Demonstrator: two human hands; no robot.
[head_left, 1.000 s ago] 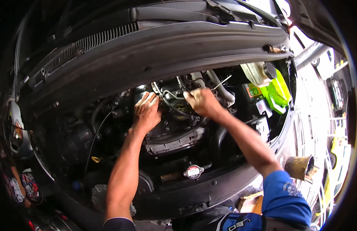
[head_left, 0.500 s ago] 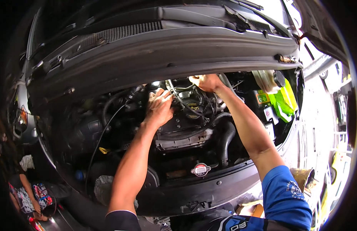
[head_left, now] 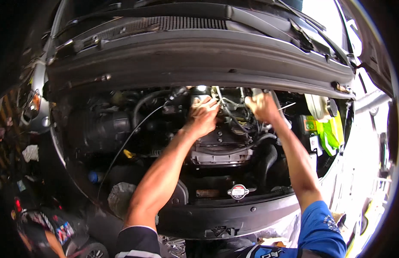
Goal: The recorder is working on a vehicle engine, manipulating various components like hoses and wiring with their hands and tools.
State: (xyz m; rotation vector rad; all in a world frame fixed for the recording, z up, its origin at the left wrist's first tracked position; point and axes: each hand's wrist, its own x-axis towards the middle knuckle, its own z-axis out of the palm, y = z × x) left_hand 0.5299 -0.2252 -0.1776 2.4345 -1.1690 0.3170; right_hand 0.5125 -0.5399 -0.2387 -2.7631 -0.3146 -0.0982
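Both my hands are deep in an engine bay, at the back of the engine (head_left: 221, 137). My left hand (head_left: 203, 118) has its fingers curled at a shiny metal part (head_left: 201, 89), beside thin hoses and wires; whatever lies under the fingertips is hidden. A short way to its right, my right hand (head_left: 265, 107) is closed, slightly blurred, with thumb and fingers together near the hoses behind the engine. What it grips cannot be made out. Between the hands runs a thin dark hose (head_left: 234, 118) over the engine cover.
A dark cowl panel (head_left: 199, 60) overhangs the back of the bay, with a ratchet-like metal tool (head_left: 89, 80) on it. Nearer me are a radiator cap (head_left: 238, 192) and a black hose (head_left: 268, 161). A reservoir (head_left: 316, 106) and green-yellow cloth (head_left: 330, 135) sit at right.
The view has shifted, moving the engine bay rightward in the picture. My right hand has come toward me and right from the cowl edge. My left hand stays near the same spot.
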